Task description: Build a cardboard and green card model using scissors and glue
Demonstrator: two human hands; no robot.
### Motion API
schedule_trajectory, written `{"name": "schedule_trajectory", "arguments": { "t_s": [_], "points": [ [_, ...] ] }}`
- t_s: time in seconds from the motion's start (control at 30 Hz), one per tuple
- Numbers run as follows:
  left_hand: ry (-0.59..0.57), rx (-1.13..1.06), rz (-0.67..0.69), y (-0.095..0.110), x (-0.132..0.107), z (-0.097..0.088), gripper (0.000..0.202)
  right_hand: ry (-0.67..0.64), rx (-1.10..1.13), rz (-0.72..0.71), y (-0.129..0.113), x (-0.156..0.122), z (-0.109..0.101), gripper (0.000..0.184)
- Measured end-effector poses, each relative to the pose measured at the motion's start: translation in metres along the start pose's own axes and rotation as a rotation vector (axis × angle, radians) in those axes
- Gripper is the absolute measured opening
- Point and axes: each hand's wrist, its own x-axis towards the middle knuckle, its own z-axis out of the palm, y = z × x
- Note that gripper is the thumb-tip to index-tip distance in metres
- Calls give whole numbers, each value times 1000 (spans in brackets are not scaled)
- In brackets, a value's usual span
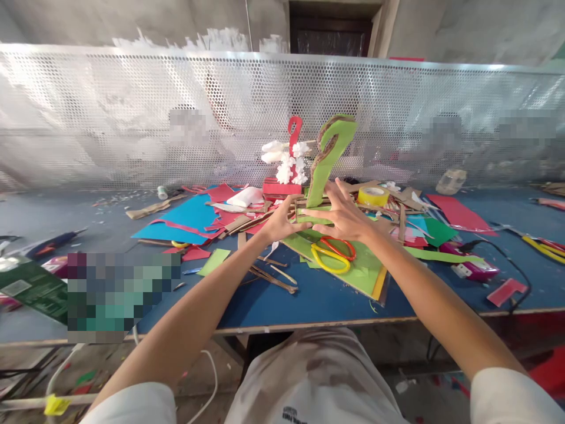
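A green hook-shaped cardboard piece (324, 168) stands upright, leaning slightly right, on a low green cardboard base (320, 217). My left hand (282, 222) curls around the left end of the base, thumb in front and fingers behind. Across the right side my right hand (346, 215) is open, its fingers spread against the base and the foot of the hook. Just behind stands a red cardboard piece (294, 132) of like shape, with white paper flowers (291, 168) and a red base (280, 188). Scissors with yellow and red handles (333, 259) lie on a green sheet (359, 280) below my hands.
Blue sheet (185, 218), paper scraps and cardboard strips (269, 277) cover the blue table (247, 315). Yellow tape (373, 196) lies right of my hands. A purple device with a cable (477, 268) and pliers (542, 244) are farther right. A perforated metal screen (154, 118) rises behind.
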Motion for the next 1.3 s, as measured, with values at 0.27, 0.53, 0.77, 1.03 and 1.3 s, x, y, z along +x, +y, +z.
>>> {"name": "schedule_trajectory", "arguments": {
  "t_s": [0.27,0.53,0.77,1.03,1.3],
  "points": [
    [-4,-15,20,-1,0,1,88,0,-21,-34,-1,1,-2,52],
    [23,2,38,6,0,-2,86,92,101,13,7,-5,-4,43],
    [147,-21,112,-7,1,-16,85,538,561,494,41,-18,2,68],
    [166,5,114,-11,0,-25,89,285,1031,650,43,-15,23,85],
    [169,34,135,-9,0,-27,91,418,957,652,38,-11,33,80]
  ]
}}
